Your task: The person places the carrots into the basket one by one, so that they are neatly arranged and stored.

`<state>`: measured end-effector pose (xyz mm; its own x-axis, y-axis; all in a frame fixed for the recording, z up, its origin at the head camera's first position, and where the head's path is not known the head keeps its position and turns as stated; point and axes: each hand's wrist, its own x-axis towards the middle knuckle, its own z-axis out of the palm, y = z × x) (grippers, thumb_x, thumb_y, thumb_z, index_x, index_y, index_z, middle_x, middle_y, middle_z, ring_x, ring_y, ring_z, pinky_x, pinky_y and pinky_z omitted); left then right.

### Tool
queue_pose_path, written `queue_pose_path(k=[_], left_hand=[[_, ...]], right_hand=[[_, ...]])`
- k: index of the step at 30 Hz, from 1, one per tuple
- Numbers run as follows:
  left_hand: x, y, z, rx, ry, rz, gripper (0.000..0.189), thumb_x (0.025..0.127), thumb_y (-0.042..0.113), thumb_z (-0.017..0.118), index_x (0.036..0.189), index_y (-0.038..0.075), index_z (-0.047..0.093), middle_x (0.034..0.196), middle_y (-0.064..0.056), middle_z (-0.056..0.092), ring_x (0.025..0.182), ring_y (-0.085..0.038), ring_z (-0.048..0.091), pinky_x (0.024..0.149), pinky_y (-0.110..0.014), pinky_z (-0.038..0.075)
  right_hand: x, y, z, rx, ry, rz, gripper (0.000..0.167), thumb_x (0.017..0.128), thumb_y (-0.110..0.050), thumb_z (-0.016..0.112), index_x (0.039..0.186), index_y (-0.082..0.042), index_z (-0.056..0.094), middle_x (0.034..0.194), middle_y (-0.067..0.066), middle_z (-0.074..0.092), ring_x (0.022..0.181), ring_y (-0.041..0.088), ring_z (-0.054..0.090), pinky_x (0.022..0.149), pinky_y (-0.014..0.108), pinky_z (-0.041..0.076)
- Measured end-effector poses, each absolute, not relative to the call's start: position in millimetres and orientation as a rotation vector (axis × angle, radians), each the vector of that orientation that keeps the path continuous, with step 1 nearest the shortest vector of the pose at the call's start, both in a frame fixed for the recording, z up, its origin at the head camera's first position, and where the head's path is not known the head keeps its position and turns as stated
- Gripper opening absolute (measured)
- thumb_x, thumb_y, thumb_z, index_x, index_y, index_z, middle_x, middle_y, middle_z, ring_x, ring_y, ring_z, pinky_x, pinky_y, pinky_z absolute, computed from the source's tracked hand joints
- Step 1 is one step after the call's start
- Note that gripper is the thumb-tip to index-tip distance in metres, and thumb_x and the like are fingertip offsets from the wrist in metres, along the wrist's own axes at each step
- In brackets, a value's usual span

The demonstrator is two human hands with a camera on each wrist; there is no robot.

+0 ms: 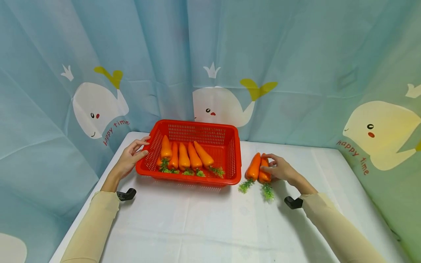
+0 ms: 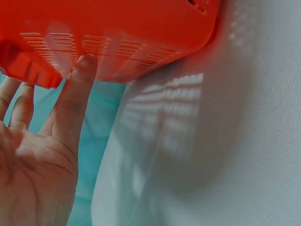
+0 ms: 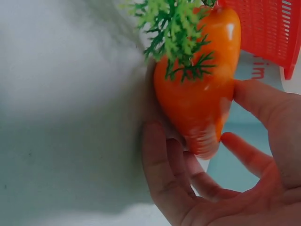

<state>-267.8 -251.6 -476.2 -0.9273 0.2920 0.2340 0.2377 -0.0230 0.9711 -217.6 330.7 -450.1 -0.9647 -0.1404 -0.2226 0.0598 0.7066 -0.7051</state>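
A red plastic basket [image 1: 233, 179] with slotted walls stands on the table, several orange toy carrots [image 1: 184, 159] with green leafy tops lying inside. At its left end my left hand [image 1: 126, 159] rests against the wall and rim, fingers extended; in the left wrist view the thumb [image 2: 77, 101] touches the slotted wall. Right of the basket two more carrots lie side by side. My right hand [image 1: 279, 169] holds the right-hand carrot [image 3: 202, 94], thumb on one side and fingers curled about its tapered end. The other carrot [image 1: 253, 168] lies just left of it, untouched.
The table [image 1: 197, 219] has a white cover. A blue-green curtain [image 1: 296, 54] with printed whales hangs along the table's back and sides. Black camera mounts [image 1: 126, 194] sit at both wrists.
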Motion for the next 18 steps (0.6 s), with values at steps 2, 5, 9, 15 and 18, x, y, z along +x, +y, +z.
queue_pose_path(k=[2,5,9,15,18], left_hand=[[-267.7,-251.5,-476.2,0.589,2.167,2.141,0.029,0.102,0.001,0.060,0.127,-0.009,0.049,0.164,-0.022,0.029,0.154,-0.039,0.020,0.098,-0.019,0.050],[-267.8,-251.4,-476.5,0.587,2.171,2.137,0.029,0.102,0.001,0.059,0.128,-0.009,0.049,0.164,-0.022,0.029,0.153,-0.041,0.020,0.098,-0.019,0.050],[-267.6,-251.3,-476.3,0.579,2.169,2.137,0.028,0.102,-0.001,0.058,0.127,-0.009,0.049,0.165,-0.022,0.028,0.153,-0.042,0.019,0.098,-0.019,0.050],[-266.8,-251.6,-475.2,0.558,2.154,2.144,0.028,0.102,0.001,0.059,0.128,-0.008,0.049,0.165,-0.019,0.029,0.149,-0.032,0.034,0.096,-0.021,0.052],[-266.5,-252.3,-475.6,0.555,2.145,2.145,0.029,0.103,0.001,0.059,0.129,-0.008,0.049,0.165,-0.019,0.029,0.143,-0.020,0.043,0.096,-0.023,0.053]], right_hand=[[-218.2,330.0,-450.0,-0.057,2.642,-1.111,0.062,0.099,-0.026,0.070,0.149,-0.002,0.045,0.113,0.024,0.053,0.088,0.027,0.057,0.069,0.034,0.056],[-218.5,329.3,-449.5,-0.032,2.615,-1.133,0.062,0.099,-0.023,0.070,0.150,-0.001,0.044,0.111,0.024,0.052,0.084,0.025,0.058,0.068,0.037,0.061],[-218.4,328.7,-448.4,-0.003,2.562,-1.188,0.064,0.099,-0.020,0.071,0.152,0.000,0.041,0.107,0.024,0.052,0.078,0.023,0.061,0.068,0.041,0.063],[-218.6,328.0,-447.9,0.016,2.542,-1.201,0.067,0.099,-0.020,0.071,0.154,0.000,0.038,0.101,0.021,0.053,0.074,0.022,0.062,0.068,0.041,0.063],[-218.6,327.6,-448.1,0.019,2.537,-1.200,0.067,0.099,-0.020,0.071,0.154,0.000,0.038,0.100,0.020,0.054,0.074,0.022,0.063,0.068,0.041,0.063]])
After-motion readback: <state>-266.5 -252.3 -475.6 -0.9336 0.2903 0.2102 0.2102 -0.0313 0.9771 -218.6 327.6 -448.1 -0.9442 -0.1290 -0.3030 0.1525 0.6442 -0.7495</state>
